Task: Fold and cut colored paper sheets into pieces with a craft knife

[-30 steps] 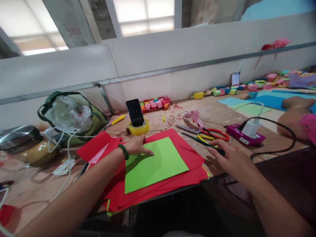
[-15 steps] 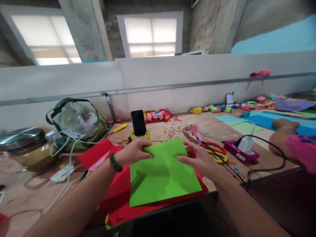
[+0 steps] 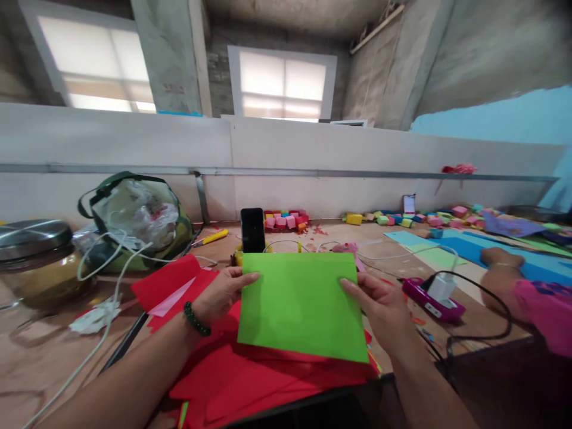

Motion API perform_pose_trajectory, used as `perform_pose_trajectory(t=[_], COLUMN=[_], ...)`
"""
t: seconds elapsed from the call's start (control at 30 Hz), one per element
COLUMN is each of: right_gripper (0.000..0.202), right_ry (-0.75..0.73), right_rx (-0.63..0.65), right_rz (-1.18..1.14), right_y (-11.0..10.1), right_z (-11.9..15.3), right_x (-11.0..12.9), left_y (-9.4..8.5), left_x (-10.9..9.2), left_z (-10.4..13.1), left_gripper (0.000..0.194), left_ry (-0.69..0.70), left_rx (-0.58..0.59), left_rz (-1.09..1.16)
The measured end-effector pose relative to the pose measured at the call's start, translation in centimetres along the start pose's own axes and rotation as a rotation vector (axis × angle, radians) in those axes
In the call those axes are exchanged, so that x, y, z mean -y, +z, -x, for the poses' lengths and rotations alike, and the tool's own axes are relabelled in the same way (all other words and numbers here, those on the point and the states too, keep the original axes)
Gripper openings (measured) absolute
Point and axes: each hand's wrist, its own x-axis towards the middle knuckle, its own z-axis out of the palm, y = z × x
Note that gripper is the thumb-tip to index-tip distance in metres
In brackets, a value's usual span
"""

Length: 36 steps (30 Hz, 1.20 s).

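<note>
A sheet of bright green paper is held up off the desk, tilted toward the camera, with its lower edge hanging over a spread of red paper sheets that cover the near part of the wooden table. The left hand, with a dark green bead bracelet on its wrist, pinches the sheet's left edge near the upper corner, its fingers closed on the paper. The right hand grips the right edge in the same way, thumb on the front face and fingers behind. Just behind the top edge of the sheet a black phone stands upright, and beyond it a row of small coloured foam blocks lies along the foot of the white partition wall. To the right of the right hand a white charger sits plugged into a magenta power strip, with a black cable looping from it. Farther right another person's forearm rests on the table beside blue sheets. At the left stand a green mesh bag stuffed with plastic and a glass jar with a metal lid, with white cables trailing between them.
</note>
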Motion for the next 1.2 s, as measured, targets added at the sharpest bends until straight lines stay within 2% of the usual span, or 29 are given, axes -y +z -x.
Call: perform_pose_trajectory(t=[0.13, 0.33, 0.43, 0.57, 0.77, 1.2], right_gripper=[0.030, 0.030, 0.029, 0.033, 0.040, 0.043], right_ry=[0.004, 0.063, 0.050, -0.036, -0.094, -0.149], right_rx=[-0.076, -0.172, -0.152, -0.099, -0.118, -0.134], right_rz=[0.041, -0.043, -0.007, 0.102, 0.174, 0.235], right_y=[-0.4, -0.6, -0.6, -0.4, -0.3, -0.1], right_z=[-0.5, -1.6, -1.5, -1.1, -0.9, -1.4], right_x=[0.4, 0.1, 0.0, 0.4, 0.5, 0.4], left_y=[0.0, -0.2, 0.0, 0.1, -0.2, -0.6], left_x=[-0.2, -0.3, -0.4, -0.7, -0.9, -1.4], left_z=[-0.1, 0.0, 0.3, 0.6, 0.7, 0.9], left_gripper=[0.040, 0.042, 0.040, 0.041, 0.038, 0.032], left_ry=[0.038, 0.069, 0.062, 0.033, -0.006, -0.003], left_rx=[-0.018, -0.023, -0.001, -0.028, -0.013, -0.025], left_rz=[0.038, 0.044, 0.042, 0.031, 0.016, -0.012])
